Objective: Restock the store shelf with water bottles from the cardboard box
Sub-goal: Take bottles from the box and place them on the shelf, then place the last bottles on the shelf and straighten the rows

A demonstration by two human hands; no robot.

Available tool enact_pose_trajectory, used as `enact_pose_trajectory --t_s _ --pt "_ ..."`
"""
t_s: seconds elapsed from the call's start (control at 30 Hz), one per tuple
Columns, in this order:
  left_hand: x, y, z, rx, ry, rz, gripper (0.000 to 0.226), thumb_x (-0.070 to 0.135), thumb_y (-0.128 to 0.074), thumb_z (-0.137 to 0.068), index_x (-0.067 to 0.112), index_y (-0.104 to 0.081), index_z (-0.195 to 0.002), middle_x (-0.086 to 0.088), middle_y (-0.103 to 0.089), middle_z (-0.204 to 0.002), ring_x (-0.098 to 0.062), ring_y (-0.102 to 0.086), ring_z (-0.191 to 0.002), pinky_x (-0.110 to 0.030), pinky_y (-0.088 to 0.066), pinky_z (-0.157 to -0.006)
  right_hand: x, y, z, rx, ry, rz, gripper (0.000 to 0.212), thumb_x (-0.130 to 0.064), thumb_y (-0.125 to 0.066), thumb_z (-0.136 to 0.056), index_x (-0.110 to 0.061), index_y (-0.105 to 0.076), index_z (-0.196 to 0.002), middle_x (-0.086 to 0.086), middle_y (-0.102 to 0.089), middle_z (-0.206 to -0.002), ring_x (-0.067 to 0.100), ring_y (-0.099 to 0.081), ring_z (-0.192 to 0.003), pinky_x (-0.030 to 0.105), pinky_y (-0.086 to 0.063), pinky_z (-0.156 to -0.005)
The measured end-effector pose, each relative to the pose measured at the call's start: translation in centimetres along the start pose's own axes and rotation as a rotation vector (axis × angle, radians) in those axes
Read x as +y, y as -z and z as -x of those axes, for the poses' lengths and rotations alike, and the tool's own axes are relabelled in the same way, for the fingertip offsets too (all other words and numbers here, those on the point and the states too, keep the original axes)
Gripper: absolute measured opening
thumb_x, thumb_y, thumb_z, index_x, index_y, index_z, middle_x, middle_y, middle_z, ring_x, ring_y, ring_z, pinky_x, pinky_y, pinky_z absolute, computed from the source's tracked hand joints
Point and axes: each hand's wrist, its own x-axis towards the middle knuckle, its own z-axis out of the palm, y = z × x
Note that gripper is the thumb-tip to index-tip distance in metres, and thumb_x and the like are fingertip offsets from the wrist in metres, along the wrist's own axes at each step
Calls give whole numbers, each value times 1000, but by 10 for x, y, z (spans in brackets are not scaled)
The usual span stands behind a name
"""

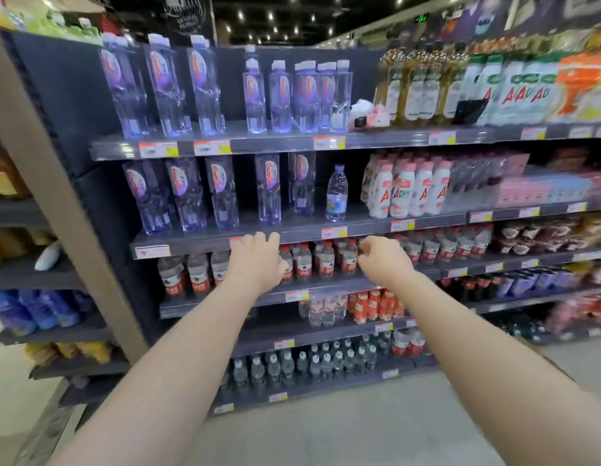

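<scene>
Small water bottles with red labels stand in rows on the third shelf of a dark store rack. My left hand reaches to that shelf, its fingers apart and raised against the price rail above, and it holds nothing. My right hand is at the same shelf with its fingers curled beside a red-label bottle. I cannot tell whether they grip it. No cardboard box is in view.
Tall square clear bottles fill the two upper shelves, with one small round bottle beside them. White and pink drink bottles stand to the right. Dark-capped bottles line the bottom shelf. A wooden post borders the rack's left side.
</scene>
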Motion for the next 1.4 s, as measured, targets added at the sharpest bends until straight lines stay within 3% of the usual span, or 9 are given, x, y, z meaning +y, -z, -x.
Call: enact_pose_trajectory --t_s 0.1,0.2,0.37,0.5,0.6,0.87,1.0,1.13,1.4 --pt "43 34 9 42 41 -9 50 39 -44 -98 14 -46 -142 -15 -61 -127 -39 -59 -114 -47 -47 -97 37 52 10 4 42 27 28 -18 -53 -95 -6 -66 -118 15 -71 -111 35 -67 -96 46 -60 -84" --pt "74 51 27 36 101 -15 50 39 -44 -99 14 -45 -143 -14 -62 -126 -38 -60 -113 -45 -48 -93 63 81 27 -45 118 89 19 -19 -54 -97 -7 -66 -105 12 -70 -99 32 -67 -89 39 -58 -75" --pt "77 60 70 -5 216 -5 44 39 -46 -98 16 -50 -136 -14 -63 -128 -38 -60 -115 -45 -47 -93 69 89 48 -123 216 80 38 -19 -52 -98 -5 -63 -132 16 -68 -125 34 -66 -108 45 -58 -90" --pt "43 68 109 -18 306 -39 47 42 -46 -100 15 -47 -138 -16 -61 -132 -40 -59 -120 -46 -46 -97 32 69 60 -147 310 42 35 -18 -53 -96 -4 -66 -125 15 -69 -123 35 -65 -111 43 -56 -93" --pt "2 69 146 -28 356 -60 46 41 -47 -100 15 -48 -138 -16 -61 -131 -40 -59 -119 -46 -47 -95 -18 36 69 -191 398 10 23 -14 -52 -95 -10 -68 -111 14 -69 -110 37 -64 -105 38 -54 -87" --pt "-183 35 258 -67 506 -32 47 38 -48 -98 20 -52 -141 -12 -63 -122 -37 -62 -108 -46 -52 -86 -193 -98 115 -447 562 -5 43 -19 -55 -100 -10 -61 -141 12 -60 -143 30 -57 -130 35 -47 -105" --pt "-300 -3 303 -167 624 -41 46 36 -49 -98 19 -50 -140 -13 -63 -130 -39 -61 -111 -44 -47 -82 -294 -176 132 -480 661 27 31 -19 -54 -98 -12 -67 -126 11 -63 -138 31 -56 -129 32 -45 -101" --pt "-397 -50 326 -284 684 -7 51 38 -48 -102 18 -46 -148 -17 -62 -137 -41 -58 -125 -45 -46 -99 -381 -256 139 -561 630 11 42 -23 -54 -98 -14 -60 -139 9 -62 -137 30 -58 -124 37 -51 -100" --pt "-508 -184 321 -462 631 165 42 36 -48 -101 17 -52 -138 -14 -67 -119 -41 -65 -107 -42 -55 -82 -450 -434 124 -750 491 53 42 -22 -57 -97 -9 -60 -136 10 -66 -129 32 -61 -118 44 -52 -100"
